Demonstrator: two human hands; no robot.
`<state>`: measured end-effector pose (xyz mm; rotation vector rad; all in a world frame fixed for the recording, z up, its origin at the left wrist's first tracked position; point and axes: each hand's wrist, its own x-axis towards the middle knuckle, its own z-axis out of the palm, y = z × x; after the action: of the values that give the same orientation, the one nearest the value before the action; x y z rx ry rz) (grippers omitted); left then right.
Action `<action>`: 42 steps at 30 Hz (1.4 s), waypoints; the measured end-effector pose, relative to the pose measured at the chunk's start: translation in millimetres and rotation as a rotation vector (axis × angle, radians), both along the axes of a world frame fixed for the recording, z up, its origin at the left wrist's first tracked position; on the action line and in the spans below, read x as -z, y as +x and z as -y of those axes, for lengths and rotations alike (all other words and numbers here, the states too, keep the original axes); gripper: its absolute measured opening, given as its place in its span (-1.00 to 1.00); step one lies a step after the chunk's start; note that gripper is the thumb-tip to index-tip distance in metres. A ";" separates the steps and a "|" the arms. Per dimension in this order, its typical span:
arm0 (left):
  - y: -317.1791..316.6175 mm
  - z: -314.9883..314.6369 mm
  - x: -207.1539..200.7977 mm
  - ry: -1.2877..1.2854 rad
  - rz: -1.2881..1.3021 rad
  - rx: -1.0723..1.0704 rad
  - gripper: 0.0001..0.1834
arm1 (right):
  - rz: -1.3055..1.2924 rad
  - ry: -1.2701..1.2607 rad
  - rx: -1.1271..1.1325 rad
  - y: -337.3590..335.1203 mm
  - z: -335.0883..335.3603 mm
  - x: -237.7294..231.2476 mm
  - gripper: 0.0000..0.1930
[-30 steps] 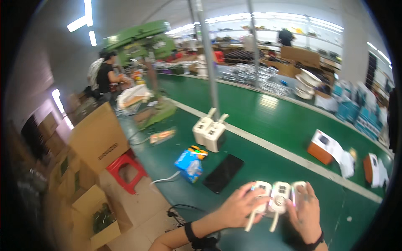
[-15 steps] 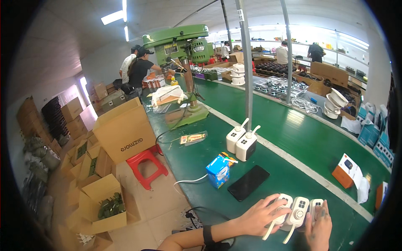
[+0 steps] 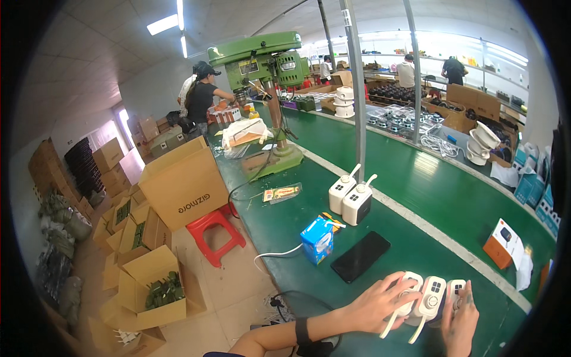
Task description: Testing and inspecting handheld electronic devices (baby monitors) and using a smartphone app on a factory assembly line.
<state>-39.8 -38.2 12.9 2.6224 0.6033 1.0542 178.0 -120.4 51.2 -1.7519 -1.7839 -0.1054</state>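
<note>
Three white boxy devices with hanging straps, round dials and dark four-square panels stand in a row at the lower right of the bench. My left hand (image 3: 380, 304) grips the left white device (image 3: 413, 283), fingers curled over its top. Between my hands is the middle white device (image 3: 432, 297), its strap hanging toward me. My right hand (image 3: 460, 321) holds the right white device (image 3: 456, 287), thumb and fingers on its sides and partly covering it. Beyond my left hand lies a black phone (image 3: 360, 256), with a small blue box (image 3: 317, 239) beside it.
Two more white devices (image 3: 357, 204) stand by a grey post (image 3: 359, 119). A green drill press (image 3: 256, 53) rises farther along the green bench. Cartons (image 3: 184, 187) and a red stool (image 3: 208, 232) stand on the floor at left. A co-worker (image 3: 202, 98) works beyond the press.
The whole view has shifted slightly, so the scene sits a little farther right. Both my hands stay on the same white devices.
</note>
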 end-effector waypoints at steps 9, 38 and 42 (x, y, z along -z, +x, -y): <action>0.6 5.8 -1.4 -0.014 -0.019 -0.019 -0.37 | 0.039 0.140 -0.034 9.0 -0.5 18.6 -0.75; 1.2 -1.4 -3.7 -0.027 0.036 0.054 -0.36 | 0.172 0.059 -0.046 -20.6 6.3 -5.0 -0.64; 0.4 -2.4 -5.3 -0.043 0.036 0.064 -0.38 | 0.143 -0.006 -0.064 -19.0 2.4 -4.2 -0.60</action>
<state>-39.5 -35.7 18.2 2.5623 0.5256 1.0545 159.0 -122.8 55.4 -1.7265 -1.9419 -0.2032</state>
